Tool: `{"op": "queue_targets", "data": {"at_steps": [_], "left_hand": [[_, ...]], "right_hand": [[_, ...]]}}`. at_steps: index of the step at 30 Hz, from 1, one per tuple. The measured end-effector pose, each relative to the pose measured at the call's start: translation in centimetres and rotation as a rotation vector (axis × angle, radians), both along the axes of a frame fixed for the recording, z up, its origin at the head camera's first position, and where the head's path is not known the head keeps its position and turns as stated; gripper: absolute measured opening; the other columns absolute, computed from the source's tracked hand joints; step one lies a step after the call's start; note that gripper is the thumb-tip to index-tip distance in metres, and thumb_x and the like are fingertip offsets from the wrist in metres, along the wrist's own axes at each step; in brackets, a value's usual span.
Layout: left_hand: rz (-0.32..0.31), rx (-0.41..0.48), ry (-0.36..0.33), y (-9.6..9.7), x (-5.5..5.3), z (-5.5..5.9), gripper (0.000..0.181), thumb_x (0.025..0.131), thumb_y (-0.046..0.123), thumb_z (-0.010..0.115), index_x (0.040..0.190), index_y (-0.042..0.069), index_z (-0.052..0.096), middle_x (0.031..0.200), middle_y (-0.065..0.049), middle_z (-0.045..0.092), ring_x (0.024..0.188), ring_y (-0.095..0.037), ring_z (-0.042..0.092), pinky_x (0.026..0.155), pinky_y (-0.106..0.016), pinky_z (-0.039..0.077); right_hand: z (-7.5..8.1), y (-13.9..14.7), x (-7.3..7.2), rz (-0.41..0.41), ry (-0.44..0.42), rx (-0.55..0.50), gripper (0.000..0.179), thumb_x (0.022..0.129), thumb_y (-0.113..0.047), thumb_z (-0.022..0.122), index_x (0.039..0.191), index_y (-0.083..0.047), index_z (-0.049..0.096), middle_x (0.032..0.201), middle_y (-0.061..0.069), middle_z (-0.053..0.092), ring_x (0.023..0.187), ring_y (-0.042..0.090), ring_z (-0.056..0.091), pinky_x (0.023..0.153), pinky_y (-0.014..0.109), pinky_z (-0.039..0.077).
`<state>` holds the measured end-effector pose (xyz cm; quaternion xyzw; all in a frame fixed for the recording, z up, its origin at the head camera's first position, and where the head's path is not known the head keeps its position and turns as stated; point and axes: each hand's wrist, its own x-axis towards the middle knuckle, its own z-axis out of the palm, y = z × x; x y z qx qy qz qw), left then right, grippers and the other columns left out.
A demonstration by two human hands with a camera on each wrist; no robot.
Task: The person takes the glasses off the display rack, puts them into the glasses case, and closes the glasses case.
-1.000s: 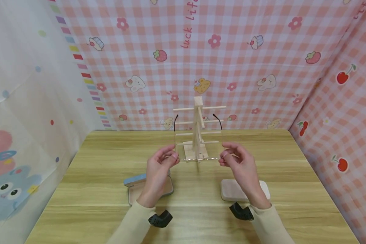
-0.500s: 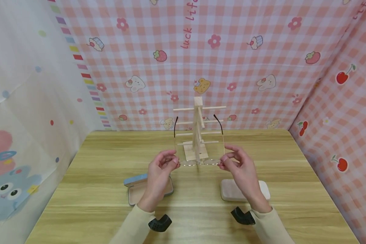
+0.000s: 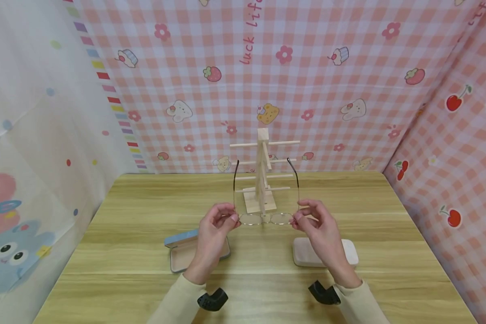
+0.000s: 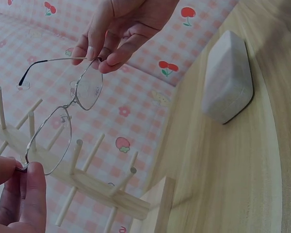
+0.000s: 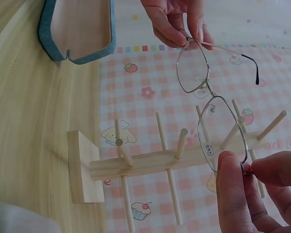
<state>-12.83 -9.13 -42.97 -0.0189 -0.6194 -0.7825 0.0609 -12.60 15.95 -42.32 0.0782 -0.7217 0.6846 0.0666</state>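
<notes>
A pair of thin metal-framed eyeglasses [image 3: 266, 216] is held up in front of the wooden stand, lenses toward me and temples unfolded, pointing away. My left hand [image 3: 218, 231] pinches its left hinge corner between thumb and fingers. At the opposite corner my right hand [image 3: 319, 229] pinches the frame the same way. Dark tips cover the ends of both temples. In the left wrist view the clear lenses [image 4: 89, 90] show, and in the right wrist view a small printed mark sits on one lens [image 5: 218, 133]. Behind the glasses, the wooden stand [image 3: 263, 171] has several pegs on an upright post.
An open blue glasses case [image 3: 182, 258] with a pale lining lies behind my left forearm. A closed off-white glasses case [image 3: 305, 252] sits by my right wrist. Checked cloth [image 3: 308, 81] hangs behind the wooden table [image 3: 137, 216].
Both hands have come slightly lower and nearer with the eyeglasses. The frame has tilted, so its lenses now show as ovals rather than edge-on.
</notes>
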Motion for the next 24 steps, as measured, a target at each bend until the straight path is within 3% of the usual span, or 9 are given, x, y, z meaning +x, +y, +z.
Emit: {"op": "queue_targets", "data": {"at_steps": [7, 15, 21, 24], "left_hand": [[-0.001, -0.010, -0.004, 0.1, 0.2, -0.3, 0.019, 0.088, -0.010, 0.062, 0.106, -0.004, 0.060, 0.103, -0.022, 0.060, 0.090, -0.030, 0.063, 0.082, -0.037, 0.057], [-0.020, -0.025, -0.025, 0.0, 0.3, -0.7, 0.021, 0.088, -0.010, 0.062, 0.108, -0.013, 0.056, 0.102, -0.025, 0.061, 0.086, -0.023, 0.064, 0.082, -0.036, 0.057], [-0.018, -0.029, -0.025, 0.0, 0.4, -0.8, 0.017, 0.087, -0.010, 0.063, 0.104, -0.010, 0.059, 0.099, -0.022, 0.062, 0.085, -0.023, 0.065, 0.082, -0.037, 0.057], [-0.012, -0.031, -0.022, 0.0, 0.4, -0.8, 0.016, 0.087, -0.010, 0.063, 0.103, -0.011, 0.059, 0.097, -0.021, 0.063, 0.085, -0.023, 0.065, 0.082, -0.037, 0.057]], "right_hand": [[-0.7, 0.0, 0.4, -0.009, 0.006, -0.045, 0.028, 0.093, -0.001, 0.062, 0.119, -0.003, 0.054, 0.099, 0.024, 0.060, 0.084, 0.025, 0.069, 0.076, 0.039, 0.058], [-1.2, -0.1, 0.9, -0.032, 0.046, -0.044, 0.025, 0.093, 0.001, 0.061, 0.118, -0.002, 0.055, 0.097, 0.026, 0.060, 0.084, 0.033, 0.067, 0.076, 0.039, 0.058], [-1.4, -0.4, 1.1, -0.035, 0.132, -0.029, 0.020, 0.092, 0.006, 0.060, 0.112, 0.005, 0.057, 0.094, 0.024, 0.060, 0.083, 0.030, 0.067, 0.076, 0.034, 0.058], [-2.2, -0.3, 0.9, -0.026, 0.177, -0.019, 0.017, 0.093, 0.005, 0.060, 0.110, 0.005, 0.058, 0.094, 0.024, 0.061, 0.084, 0.028, 0.068, 0.076, 0.032, 0.058]]}}
